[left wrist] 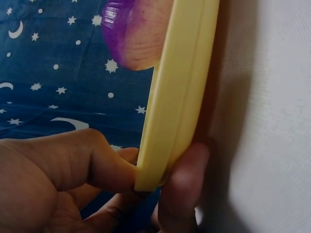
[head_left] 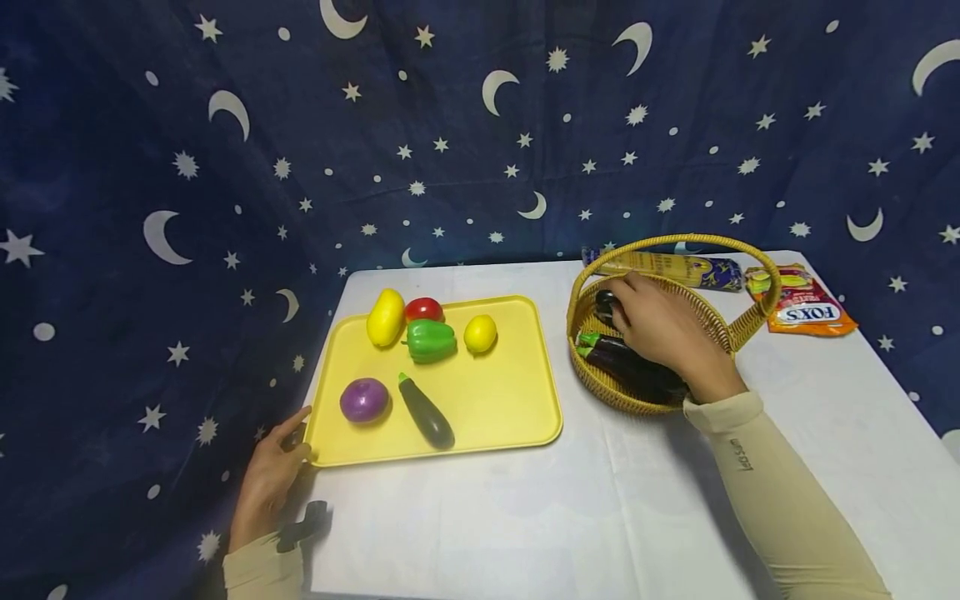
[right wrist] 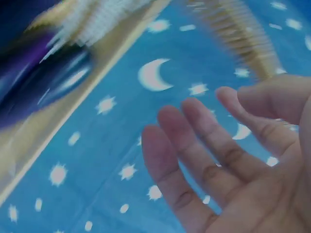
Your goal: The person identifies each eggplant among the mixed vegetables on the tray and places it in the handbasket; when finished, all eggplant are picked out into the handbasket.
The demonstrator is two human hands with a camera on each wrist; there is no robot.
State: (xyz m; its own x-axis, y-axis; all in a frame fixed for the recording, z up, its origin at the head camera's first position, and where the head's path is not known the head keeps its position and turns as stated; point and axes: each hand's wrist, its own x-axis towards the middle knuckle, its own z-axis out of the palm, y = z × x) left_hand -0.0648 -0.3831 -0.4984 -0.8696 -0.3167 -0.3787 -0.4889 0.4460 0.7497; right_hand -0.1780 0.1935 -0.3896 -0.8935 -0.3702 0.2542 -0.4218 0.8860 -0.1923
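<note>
My left hand (head_left: 272, 471) grips the near left corner of the yellow tray (head_left: 495, 417). In the left wrist view the thumb (left wrist: 114, 170) is on one side of the rim and a finger on the other. My right hand (head_left: 660, 321) reaches over the wicker basket (head_left: 611, 396), its fingertips beside a dark glossy item (head_left: 604, 307). In the right wrist view its fingers (right wrist: 192, 141) are extended and the palm is bare. Dark eggplants (head_left: 637, 371) with green stems lie in the basket, partly hidden by the hand; one eggplant (right wrist: 43, 82) looks blurred beside the hand.
On the tray are a yellow mango (head_left: 386, 318), a red tomato (head_left: 423, 311), a green pepper (head_left: 429, 341), a lemon (head_left: 480, 333), a purple onion-like ball (head_left: 364, 400) and a small eggplant (head_left: 426, 414). Behind the basket are a yellow-blue packet (head_left: 675, 268) and a FOX'S bag (head_left: 806, 304).
</note>
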